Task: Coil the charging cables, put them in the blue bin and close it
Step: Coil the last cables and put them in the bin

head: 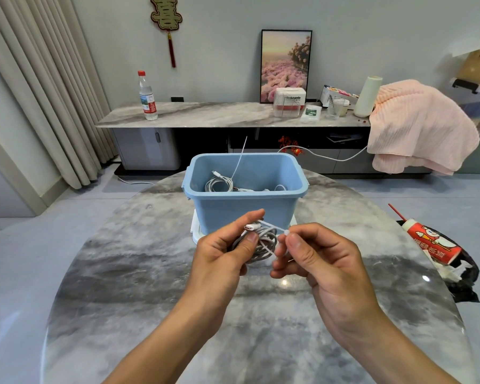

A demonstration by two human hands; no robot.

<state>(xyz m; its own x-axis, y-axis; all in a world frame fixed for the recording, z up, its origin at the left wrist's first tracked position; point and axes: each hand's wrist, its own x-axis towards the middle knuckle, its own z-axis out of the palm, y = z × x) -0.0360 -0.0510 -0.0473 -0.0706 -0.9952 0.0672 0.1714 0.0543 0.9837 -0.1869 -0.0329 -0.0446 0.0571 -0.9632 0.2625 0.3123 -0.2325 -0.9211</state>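
Observation:
My left hand (222, 250) grips a coiled white charging cable (263, 242) just above the marble table, its plug end sticking out by my forefinger. A thin white cable tie (275, 239) loops around that coil, and my right hand (313, 259) pinches the tie's head between thumb and forefinger. Just behind my hands stands the open blue bin (244, 209) on what looks like its white lid (196, 231). Inside the bin lie coiled white cables (219, 184), one with a tie tail standing up past the rim.
A round grey marble table (150, 300) carries everything. At its right edge lie a red-and-white paper cup (432, 242) with a straw and a black bag (463, 284). Behind are a sideboard (205, 113) with a water bottle (148, 97), and a pink blanket (419, 126).

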